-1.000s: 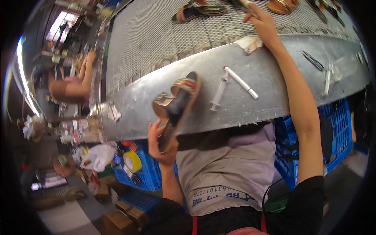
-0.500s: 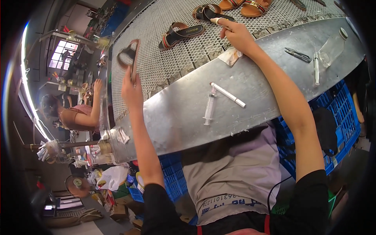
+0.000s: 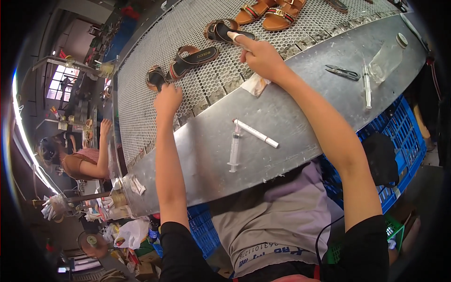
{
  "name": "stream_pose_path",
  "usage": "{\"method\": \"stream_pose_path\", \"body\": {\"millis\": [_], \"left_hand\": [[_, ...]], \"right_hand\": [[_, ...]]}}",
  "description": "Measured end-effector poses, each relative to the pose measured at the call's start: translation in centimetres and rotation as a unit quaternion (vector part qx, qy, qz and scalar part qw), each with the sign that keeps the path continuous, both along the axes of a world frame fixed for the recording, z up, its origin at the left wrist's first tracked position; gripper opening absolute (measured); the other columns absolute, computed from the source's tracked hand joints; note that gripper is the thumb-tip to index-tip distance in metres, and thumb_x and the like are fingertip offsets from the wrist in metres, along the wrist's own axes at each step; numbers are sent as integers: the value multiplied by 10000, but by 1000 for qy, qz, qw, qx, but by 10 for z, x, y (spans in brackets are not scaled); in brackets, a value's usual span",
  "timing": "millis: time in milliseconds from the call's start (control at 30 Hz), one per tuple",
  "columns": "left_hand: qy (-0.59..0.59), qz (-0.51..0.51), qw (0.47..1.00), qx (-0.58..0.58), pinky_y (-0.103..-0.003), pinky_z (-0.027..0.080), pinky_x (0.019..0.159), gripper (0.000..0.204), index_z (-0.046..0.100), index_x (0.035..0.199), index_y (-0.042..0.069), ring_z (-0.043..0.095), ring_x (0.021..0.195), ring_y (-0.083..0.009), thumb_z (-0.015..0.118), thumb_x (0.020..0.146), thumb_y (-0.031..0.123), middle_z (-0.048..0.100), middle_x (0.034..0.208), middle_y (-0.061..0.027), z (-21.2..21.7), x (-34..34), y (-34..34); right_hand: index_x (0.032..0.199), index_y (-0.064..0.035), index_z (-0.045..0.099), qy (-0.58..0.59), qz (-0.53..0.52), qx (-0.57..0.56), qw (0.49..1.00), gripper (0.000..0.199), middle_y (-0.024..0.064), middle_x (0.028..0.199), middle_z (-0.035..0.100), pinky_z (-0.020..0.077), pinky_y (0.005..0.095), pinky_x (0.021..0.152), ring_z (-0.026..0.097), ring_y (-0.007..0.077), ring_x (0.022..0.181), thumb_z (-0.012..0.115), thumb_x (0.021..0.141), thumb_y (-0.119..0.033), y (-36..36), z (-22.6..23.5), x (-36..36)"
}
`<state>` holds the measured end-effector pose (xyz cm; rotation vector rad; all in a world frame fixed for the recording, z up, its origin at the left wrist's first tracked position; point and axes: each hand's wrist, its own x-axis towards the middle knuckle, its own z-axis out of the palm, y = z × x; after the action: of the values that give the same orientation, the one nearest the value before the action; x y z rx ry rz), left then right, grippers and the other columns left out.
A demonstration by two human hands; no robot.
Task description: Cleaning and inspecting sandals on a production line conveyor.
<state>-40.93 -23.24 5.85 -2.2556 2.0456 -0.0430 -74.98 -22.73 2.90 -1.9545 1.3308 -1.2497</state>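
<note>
My left hand [image 3: 167, 101] is closed on the near end of a black sandal [image 3: 156, 78] with a striped strap, which is down on the mesh surface. My right hand [image 3: 264, 58] reaches to another black sandal [image 3: 220, 33]. Its index finger, wrapped in white at the tip, points onto that sandal's sole; the other fingers are curled, and what is inside them is hidden. A stained white cloth [image 3: 255, 86] shows under this hand; I cannot tell if it is gripped. Between the hands lies a third black sandal [image 3: 199, 56] with a striped strap.
Tan sandals [image 3: 279, 18] stand farther back on the white mesh [image 3: 141, 110]. The metal table edge [image 3: 211, 145] carries a syringe [image 3: 234, 152], a white pen [image 3: 258, 135], thread snips [image 3: 343, 72], a second syringe [image 3: 367, 91] and a clear bottle [image 3: 386, 61]. A co-worker [image 3: 84, 162] works at left.
My left hand has lowered its sandal from a raised, upright tilt onto the mesh. My right hand stays at its sandal. The whole view has shifted slightly.
</note>
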Motion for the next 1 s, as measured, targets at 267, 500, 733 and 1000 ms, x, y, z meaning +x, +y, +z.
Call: {"method": "stream_pose_path", "body": {"millis": [267,500,733,1000], "left_hand": [[48,-224,944,-239,-536,576,837,473,528,1367,73,703,1031,-404,553,898,17,509,1512,-61,0,-53,-52],[-56,-194,971,-127,-498,562,848,340,664,1203,91,687,1043,-375,566,891,-3,646,1209,-116,-2,-31,-72],[4,-325,915,-238,-423,561,696,199,672,914,73,663,840,-289,748,906,257,623,929,-75,66,-46,78],[-84,-345,892,-281,-359,548,703,270,754,997,75,537,677,-200,854,762,161,558,836,-34,81,-17,300]], "right_hand": [[1446,-273,594,-42,21,-35,998,561,205,760,681,531,486,657,686,390,699,558,907,-120,-3,-2,4],[1447,-259,591,-49,41,-48,997,557,155,772,713,555,435,707,718,335,721,521,919,-96,0,4,9],[1479,-217,567,-23,30,-10,999,604,134,790,728,550,409,747,724,290,743,478,910,-35,7,4,-1],[1394,-119,619,-17,24,-35,999,542,118,883,758,555,375,821,715,246,818,496,869,-62,-16,-17,-2]]}}
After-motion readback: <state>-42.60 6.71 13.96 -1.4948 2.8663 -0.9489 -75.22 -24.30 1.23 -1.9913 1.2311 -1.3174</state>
